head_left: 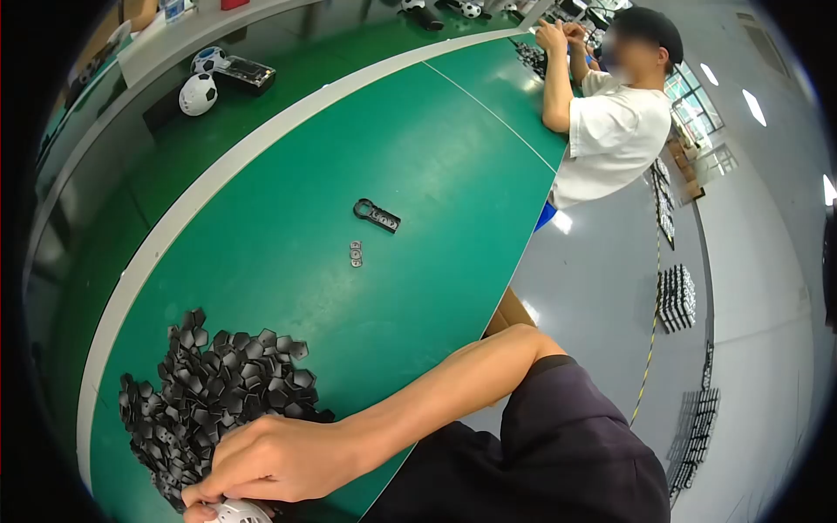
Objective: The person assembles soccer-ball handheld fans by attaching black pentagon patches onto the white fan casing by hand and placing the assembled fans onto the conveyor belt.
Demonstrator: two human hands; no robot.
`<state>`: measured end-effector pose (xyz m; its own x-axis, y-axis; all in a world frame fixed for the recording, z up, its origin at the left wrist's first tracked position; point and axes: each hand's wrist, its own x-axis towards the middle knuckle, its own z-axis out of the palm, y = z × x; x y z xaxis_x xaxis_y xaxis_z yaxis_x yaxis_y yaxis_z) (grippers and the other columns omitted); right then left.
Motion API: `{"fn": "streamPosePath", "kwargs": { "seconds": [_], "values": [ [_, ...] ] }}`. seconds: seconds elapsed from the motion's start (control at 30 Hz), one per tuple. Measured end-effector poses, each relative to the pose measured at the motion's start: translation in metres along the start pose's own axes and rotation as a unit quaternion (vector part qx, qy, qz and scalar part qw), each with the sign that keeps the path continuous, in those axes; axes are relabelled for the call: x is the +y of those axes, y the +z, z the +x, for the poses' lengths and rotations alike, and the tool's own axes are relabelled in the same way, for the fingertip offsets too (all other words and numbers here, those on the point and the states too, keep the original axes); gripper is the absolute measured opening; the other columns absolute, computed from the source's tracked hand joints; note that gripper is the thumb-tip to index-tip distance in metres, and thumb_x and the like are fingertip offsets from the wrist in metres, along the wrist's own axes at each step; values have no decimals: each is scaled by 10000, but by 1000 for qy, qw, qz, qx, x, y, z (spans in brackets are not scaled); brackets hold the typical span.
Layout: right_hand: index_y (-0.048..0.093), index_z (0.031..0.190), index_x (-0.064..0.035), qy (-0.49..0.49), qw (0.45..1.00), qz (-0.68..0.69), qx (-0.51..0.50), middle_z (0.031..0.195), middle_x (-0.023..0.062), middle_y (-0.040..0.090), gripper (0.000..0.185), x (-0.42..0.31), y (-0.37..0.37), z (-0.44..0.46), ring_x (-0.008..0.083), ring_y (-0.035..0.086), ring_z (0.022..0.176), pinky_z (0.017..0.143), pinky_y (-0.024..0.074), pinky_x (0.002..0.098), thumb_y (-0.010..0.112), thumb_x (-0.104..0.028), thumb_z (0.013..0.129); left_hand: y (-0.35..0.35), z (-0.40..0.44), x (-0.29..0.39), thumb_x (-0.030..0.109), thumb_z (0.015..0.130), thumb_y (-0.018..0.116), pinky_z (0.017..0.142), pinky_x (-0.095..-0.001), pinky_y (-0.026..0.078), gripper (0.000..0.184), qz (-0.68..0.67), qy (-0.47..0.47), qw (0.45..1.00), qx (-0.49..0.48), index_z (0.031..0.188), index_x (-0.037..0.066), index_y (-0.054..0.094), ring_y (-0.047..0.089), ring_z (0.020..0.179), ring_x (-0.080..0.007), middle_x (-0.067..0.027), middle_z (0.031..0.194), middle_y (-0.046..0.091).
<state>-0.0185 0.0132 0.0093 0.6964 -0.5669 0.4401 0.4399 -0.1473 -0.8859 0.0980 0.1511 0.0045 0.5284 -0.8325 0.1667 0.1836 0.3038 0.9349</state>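
Right hand (283, 458): reaching over the counter (453, 288) from the edge where the wearer is working, palm down, fingers bending over a white ball (237, 512) with dark openings. The ball is showing at the bottom of the view, by the counter's near end; whether it is resting on the surface or being held up, cannot tell. Right grip: fingers curling close together at the ball; the fingertips are partly hiding the contact, so cannot tell whether they are grasping it, pinching a small part or only pressing.

Left hand (200, 514): apparently showing as a sliver of skin beside the ball, cut off by the view; its grip cannot be told. Judgement: it is probably steadying the ball against the right hand's pressure.

Black pentagonal pieces (222, 375): lying in a loose heap just beyond the right hand, spreading toward the white rim (159, 248) along the opposite edge. The heap is probably sitting there for short reaches.

A black ring-ended strip (377, 215) and a small grey three-part piece (356, 254) are lying near each other mid-counter, well apart from the heap; perhaps being kept aside to avoid mixing.

Farther along the same edge, a co-worker (615, 131) is raising both hands near another dark heap (530, 59).
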Motion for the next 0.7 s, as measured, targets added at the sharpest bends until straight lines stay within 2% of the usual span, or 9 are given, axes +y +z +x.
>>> {"fn": "streamPosePath", "kwargs": {
  "seconds": [0.13,0.17,0.3,0.4,0.43,0.53,0.57,0.67,0.7],
  "values": [
    [596,769,-14,-60,997,-34,20,758,100,602,71,6,7,2,237,581,658,582,472,307,617,25,714,-14,2,-6,401,835,413,835,-390,425,513,54,35,998,1,1106,-28,482,483,1009,-296,-178,1204,419],
    [596,769,-14,-60,997,-33,21,758,100,602,71,4,-10,-3,237,581,658,582,472,307,617,25,714,1,5,-15,401,835,413,835,-390,425,513,55,35,998,0,1106,-28,482,483,1009,-296,-178,1204,419],
    [604,725,-16,-4,1000,-16,26,744,108,599,35,1,2,-10,261,571,728,625,449,349,587,-45,714,-6,4,-13,425,840,382,830,-387,424,537,49,13,999,-14,1117,-24,483,460,1049,-296,-185,1212,420],
    [585,662,-33,-129,987,-83,39,729,75,576,71,2,8,-11,238,550,731,694,429,351,614,-95,679,-17,6,-14,433,854,343,826,-390,423,544,76,49,994,-53,1115,-23,483,453,1058,-302,-191,1209,419],
    [585,662,-33,-129,987,-88,42,729,75,576,71,3,6,-11,238,550,731,694,429,351,614,-95,679,-18,5,-14,433,854,343,826,-390,423,544,73,49,994,-58,1115,-23,483,453,1058,-302,-191,1209,419],
    [573,999,21,-232,955,-173,-71,1022,181,555,271,6,-2,-10,264,561,876,787,442,308,603,-169,807,-16,-1,-9,426,867,328,807,-416,432,533,150,63,986,22,1089,-29,495,481,1012,-315,-202,1149,447],
    [573,999,21,-232,954,-174,-70,1022,181,555,271,5,-2,-10,264,561,876,787,442,308,603,-169,807,-14,1,-5,426,867,328,807,-416,432,533,150,63,987,20,1089,-29,495,481,1012,-315,-202,1149,447],
    [559,605,-55,-211,963,-169,-20,706,55,538,137,5,-1,-9,227,516,739,786,390,375,637,-164,635,-4,15,10,400,884,317,776,-432,448,511,378,155,907,-100,1041,-44,514,515,942,-330,-204,1072,472],
    [559,605,-55,-211,963,-169,-18,706,55,538,137,5,-6,-7,227,516,739,786,390,375,637,-164,635,-1,18,12,400,884,317,776,-432,448,511,379,154,907,-102,1041,-44,514,515,942,-330,-204,1072,472]
  ]
}}
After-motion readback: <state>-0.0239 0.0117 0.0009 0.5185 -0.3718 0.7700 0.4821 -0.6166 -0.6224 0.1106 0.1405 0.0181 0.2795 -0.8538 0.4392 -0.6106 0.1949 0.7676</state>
